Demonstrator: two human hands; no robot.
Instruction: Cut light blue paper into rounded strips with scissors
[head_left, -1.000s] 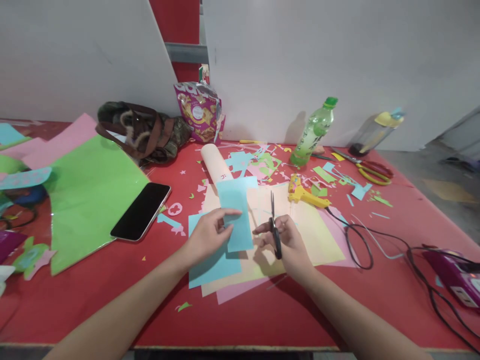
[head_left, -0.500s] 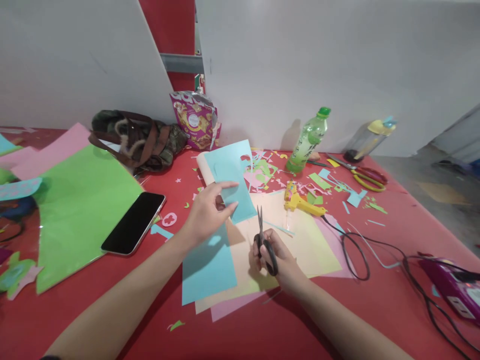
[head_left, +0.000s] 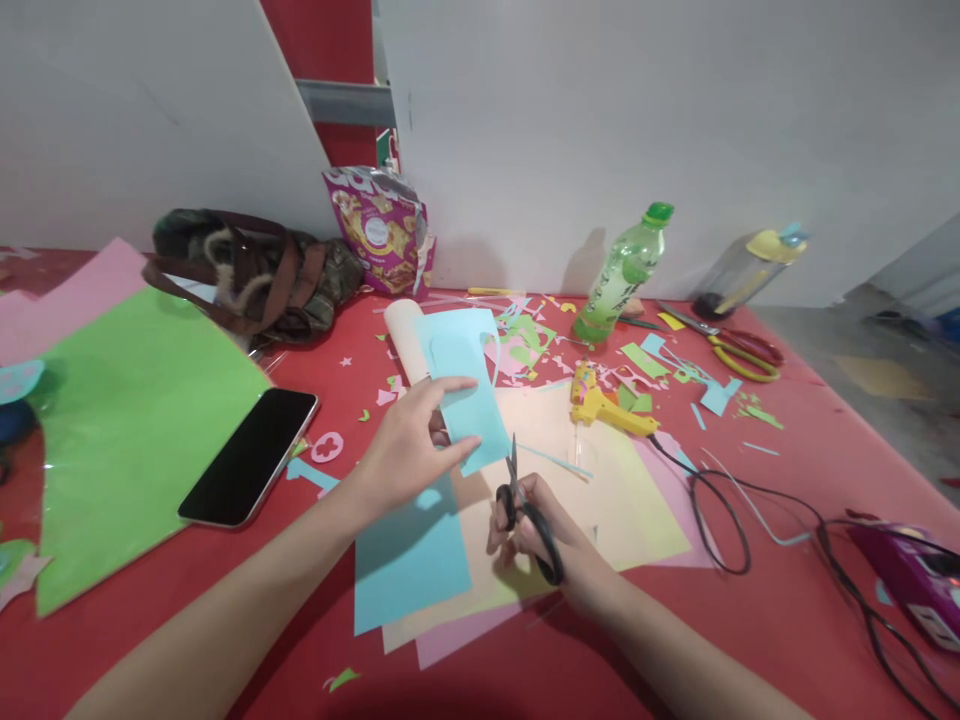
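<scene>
My left hand (head_left: 409, 447) pinches a light blue paper sheet (head_left: 465, 385) and holds it raised above the table. My right hand (head_left: 536, 530) grips black scissors (head_left: 525, 505) by the handles, blades pointing up at the sheet's lower edge. Under both hands lies a stack of coloured sheets (head_left: 600, 480): cream, yellow and pink, with another blue sheet (head_left: 409, 560) on the left.
On the red table lie a black phone (head_left: 249, 457) on a green sheet (head_left: 127, 420), a camouflage bag (head_left: 247, 272), a snack pouch (head_left: 375, 230), a green bottle (head_left: 622, 270), a yellow glue gun (head_left: 600, 398) with black cable (head_left: 720, 500), red-yellow scissors (head_left: 739, 345), and scattered paper scraps (head_left: 525, 340).
My left hand lifted the blue sheet off the stack and holds it up. My right hand with the scissors moved left, toward the sheet's lower edge.
</scene>
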